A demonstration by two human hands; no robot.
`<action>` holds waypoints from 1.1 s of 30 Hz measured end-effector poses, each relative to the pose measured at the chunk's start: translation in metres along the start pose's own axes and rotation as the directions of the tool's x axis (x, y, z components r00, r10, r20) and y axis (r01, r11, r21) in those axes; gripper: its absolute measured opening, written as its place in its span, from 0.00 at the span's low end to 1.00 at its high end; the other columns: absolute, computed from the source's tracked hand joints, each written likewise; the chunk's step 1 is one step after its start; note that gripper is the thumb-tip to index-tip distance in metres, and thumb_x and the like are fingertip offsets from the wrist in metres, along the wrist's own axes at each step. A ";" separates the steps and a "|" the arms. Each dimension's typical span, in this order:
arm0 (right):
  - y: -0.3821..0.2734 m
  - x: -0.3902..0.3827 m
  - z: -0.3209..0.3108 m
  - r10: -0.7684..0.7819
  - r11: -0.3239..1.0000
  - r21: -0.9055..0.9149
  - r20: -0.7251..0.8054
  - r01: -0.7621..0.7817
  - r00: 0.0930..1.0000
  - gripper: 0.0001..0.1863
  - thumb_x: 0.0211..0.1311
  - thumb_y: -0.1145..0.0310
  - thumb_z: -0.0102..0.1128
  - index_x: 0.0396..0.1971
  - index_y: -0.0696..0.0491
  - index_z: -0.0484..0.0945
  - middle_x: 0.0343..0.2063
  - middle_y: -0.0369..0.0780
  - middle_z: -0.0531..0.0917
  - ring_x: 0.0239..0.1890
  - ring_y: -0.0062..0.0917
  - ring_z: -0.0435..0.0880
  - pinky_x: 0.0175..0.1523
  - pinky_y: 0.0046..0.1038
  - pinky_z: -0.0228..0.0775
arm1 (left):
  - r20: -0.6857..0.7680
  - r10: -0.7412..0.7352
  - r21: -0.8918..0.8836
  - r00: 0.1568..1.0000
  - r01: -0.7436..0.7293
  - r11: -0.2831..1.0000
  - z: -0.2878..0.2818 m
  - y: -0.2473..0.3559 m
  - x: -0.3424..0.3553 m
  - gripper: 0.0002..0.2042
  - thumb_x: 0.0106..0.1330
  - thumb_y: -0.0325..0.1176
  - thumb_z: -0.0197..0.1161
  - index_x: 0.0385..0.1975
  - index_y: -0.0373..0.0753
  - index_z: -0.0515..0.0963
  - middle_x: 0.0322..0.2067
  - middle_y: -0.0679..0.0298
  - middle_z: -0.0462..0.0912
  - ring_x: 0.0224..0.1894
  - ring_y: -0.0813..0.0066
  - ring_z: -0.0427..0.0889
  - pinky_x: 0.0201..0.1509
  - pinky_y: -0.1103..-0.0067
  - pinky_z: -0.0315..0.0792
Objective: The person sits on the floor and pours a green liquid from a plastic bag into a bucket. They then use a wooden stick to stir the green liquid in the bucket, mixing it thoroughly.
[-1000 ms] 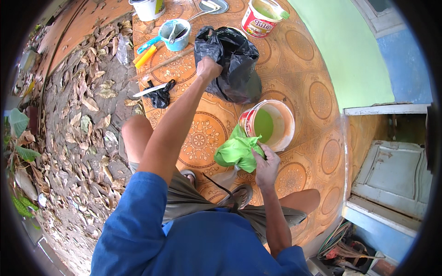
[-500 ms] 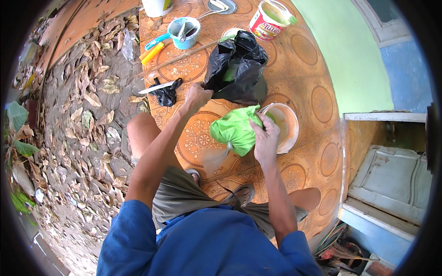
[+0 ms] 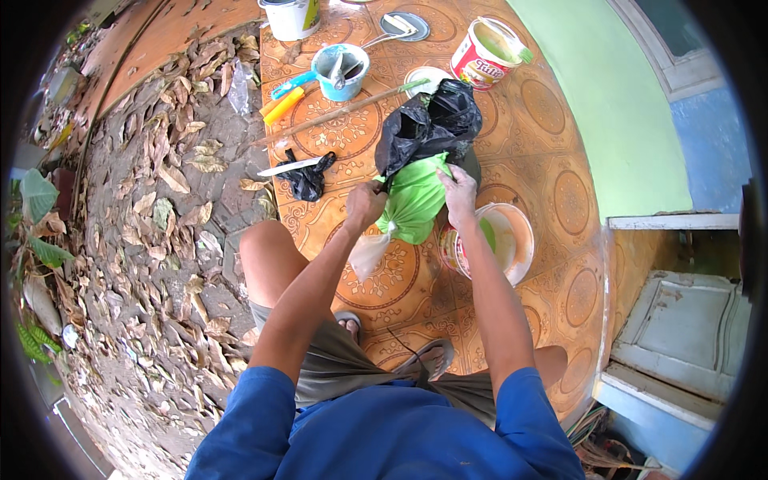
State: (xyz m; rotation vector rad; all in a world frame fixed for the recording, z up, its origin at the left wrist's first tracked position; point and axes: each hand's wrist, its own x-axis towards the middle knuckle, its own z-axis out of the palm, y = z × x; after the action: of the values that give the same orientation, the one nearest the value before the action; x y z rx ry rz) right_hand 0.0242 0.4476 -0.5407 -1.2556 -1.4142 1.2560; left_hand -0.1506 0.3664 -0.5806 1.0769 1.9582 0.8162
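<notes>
A green plastic bag (image 3: 414, 200) with a twisted, see-through end lies against the mouth of a large black plastic bag (image 3: 428, 124). My right hand (image 3: 460, 194) pinches the green bag's upper right edge. My left hand (image 3: 366, 205) is closed on the rim of the black bag, beside the green bag's left side. How far the green bag sits inside the black one is hidden. Just right of my right wrist stands an open bucket (image 3: 522, 240) with a pale inside and something green in it.
To the left, a knife (image 3: 290, 167) rests on crumpled black plastic (image 3: 306, 186). A stick (image 3: 344, 114), a yellow handle (image 3: 283, 106), a blue pot (image 3: 340, 74) with tools, and a red-and-white bucket (image 3: 485, 56) are farther back. Dry leaves cover the ground left of the tiles.
My right hand has brought the green bag up and back to the black bag's mouth. My left hand still grips the black bag, whose opening has tipped toward me.
</notes>
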 end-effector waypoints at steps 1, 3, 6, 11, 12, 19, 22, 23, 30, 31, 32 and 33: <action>0.003 0.001 -0.001 0.025 1.000 -0.007 -0.027 -0.025 0.999 0.09 0.54 0.75 0.59 0.35 0.62 0.78 0.31 0.36 0.79 0.32 0.16 0.74 0.40 0.19 0.65 | 0.026 -0.019 -0.017 0.999 0.020 1.000 -0.001 0.002 -0.001 0.13 0.50 0.37 0.59 0.34 0.39 0.80 0.26 0.55 0.82 0.28 0.64 0.80 0.35 0.71 0.71; 0.010 0.001 -0.003 0.075 0.997 -0.020 -0.082 -0.077 0.994 0.09 0.55 0.75 0.59 0.35 0.62 0.79 0.31 0.37 0.79 0.32 0.16 0.74 0.40 0.19 0.65 | 0.079 -0.056 -0.049 0.995 0.060 0.997 -0.002 0.007 -0.004 0.14 0.50 0.37 0.58 0.35 0.39 0.80 0.27 0.55 0.82 0.29 0.63 0.81 0.35 0.71 0.71; 0.016 -0.003 -0.002 0.067 0.997 -0.039 -0.072 -0.069 0.995 0.12 0.54 0.74 0.60 0.37 0.62 0.78 0.32 0.37 0.79 0.33 0.17 0.74 0.40 0.20 0.65 | 0.004 -0.016 -0.096 1.000 0.016 0.995 0.004 0.007 -0.008 0.17 0.50 0.40 0.58 0.37 0.36 0.79 0.30 0.53 0.82 0.32 0.61 0.81 0.38 0.72 0.72; 0.015 -0.014 0.001 0.141 0.988 -0.058 -0.052 -0.144 0.989 0.17 0.51 0.74 0.63 0.42 0.62 0.75 0.31 0.37 0.79 0.31 0.17 0.75 0.38 0.19 0.67 | 0.046 -0.086 -0.170 0.995 0.092 0.981 0.010 0.010 -0.011 0.23 0.51 0.46 0.60 0.41 0.32 0.77 0.31 0.51 0.82 0.34 0.63 0.80 0.41 0.74 0.71; 0.018 -0.016 0.001 0.142 0.989 0.053 -0.044 -0.140 0.989 0.21 0.49 0.76 0.64 0.46 0.61 0.73 0.31 0.37 0.79 0.30 0.16 0.76 0.36 0.18 0.68 | 0.062 -0.083 -0.178 0.995 0.093 0.980 0.011 0.010 -0.011 0.24 0.51 0.47 0.60 0.41 0.32 0.76 0.31 0.51 0.81 0.34 0.63 0.80 0.41 0.74 0.71; 0.004 -0.033 0.009 0.137 0.977 -0.151 -0.090 -0.150 0.986 0.26 0.47 0.80 0.61 0.51 0.56 0.68 0.32 0.39 0.80 0.29 0.18 0.77 0.36 0.19 0.69 | 0.117 -0.114 -0.225 0.987 0.138 0.965 0.000 0.011 -0.020 0.31 0.45 0.48 0.63 0.46 0.31 0.73 0.35 0.49 0.81 0.41 0.59 0.79 0.49 0.73 0.69; 0.014 -0.038 -0.003 0.015 0.968 -0.244 -0.153 -0.053 0.988 0.28 0.47 0.76 0.62 0.52 0.55 0.66 0.34 0.42 0.80 0.33 0.27 0.80 0.41 0.26 0.72 | 0.108 -0.096 -0.207 0.989 0.117 0.971 0.010 0.017 -0.024 0.30 0.43 0.46 0.62 0.45 0.31 0.73 0.33 0.49 0.81 0.40 0.59 0.79 0.47 0.73 0.69; 0.014 -0.041 -0.007 -0.029 0.964 -0.266 -0.174 -0.019 0.984 0.29 0.47 0.75 0.62 0.53 0.55 0.65 0.35 0.43 0.80 0.34 0.29 0.80 0.42 0.27 0.72 | 0.095 -0.109 -0.183 0.989 0.125 0.975 0.012 0.018 -0.024 0.29 0.43 0.46 0.62 0.43 0.31 0.74 0.33 0.49 0.81 0.40 0.58 0.80 0.46 0.72 0.70; -0.060 -0.069 -0.099 -0.081 0.985 -0.174 -0.489 -0.006 0.869 0.23 0.53 0.72 0.58 0.50 0.60 0.66 0.36 0.44 0.78 0.40 0.28 0.78 0.46 0.30 0.71 | 0.021 -0.186 -0.023 0.982 0.187 0.982 0.014 0.007 -0.025 0.16 0.44 0.40 0.59 0.26 0.33 0.76 0.26 0.49 0.80 0.33 0.55 0.80 0.39 0.69 0.71; -0.065 -0.076 -0.123 -0.076 0.988 -0.151 -0.577 -0.015 0.813 0.22 0.53 0.72 0.57 0.49 0.61 0.66 0.35 0.43 0.78 0.40 0.27 0.77 0.46 0.29 0.71 | 0.029 -0.195 -0.004 0.980 0.195 0.981 0.014 0.013 -0.026 0.15 0.44 0.40 0.59 0.25 0.33 0.76 0.25 0.49 0.80 0.32 0.56 0.80 0.39 0.69 0.70; -0.063 -0.084 -0.140 0.007 0.997 -0.050 -0.665 -0.054 0.747 0.23 0.54 0.71 0.57 0.49 0.62 0.65 0.37 0.43 0.77 0.41 0.28 0.76 0.47 0.28 0.70 | 0.031 -0.208 0.020 0.978 0.207 0.978 0.013 0.013 -0.026 0.15 0.44 0.40 0.58 0.24 0.33 0.75 0.24 0.50 0.80 0.31 0.57 0.79 0.38 0.69 0.70; -0.060 -0.093 -0.154 0.095 0.995 0.055 -0.736 -0.081 0.671 0.24 0.54 0.69 0.57 0.50 0.62 0.64 0.38 0.43 0.76 0.42 0.28 0.76 0.48 0.28 0.69 | 0.037 -0.209 0.005 0.977 0.209 0.978 0.014 0.010 -0.026 0.15 0.44 0.40 0.58 0.24 0.33 0.75 0.23 0.51 0.80 0.31 0.57 0.79 0.38 0.70 0.70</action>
State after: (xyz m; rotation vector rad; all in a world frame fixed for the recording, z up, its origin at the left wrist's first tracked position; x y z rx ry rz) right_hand 0.1795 0.3775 -0.4574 -1.5892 -0.7379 0.6548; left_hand -0.1253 0.3508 -0.5717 0.8623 2.0002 0.6755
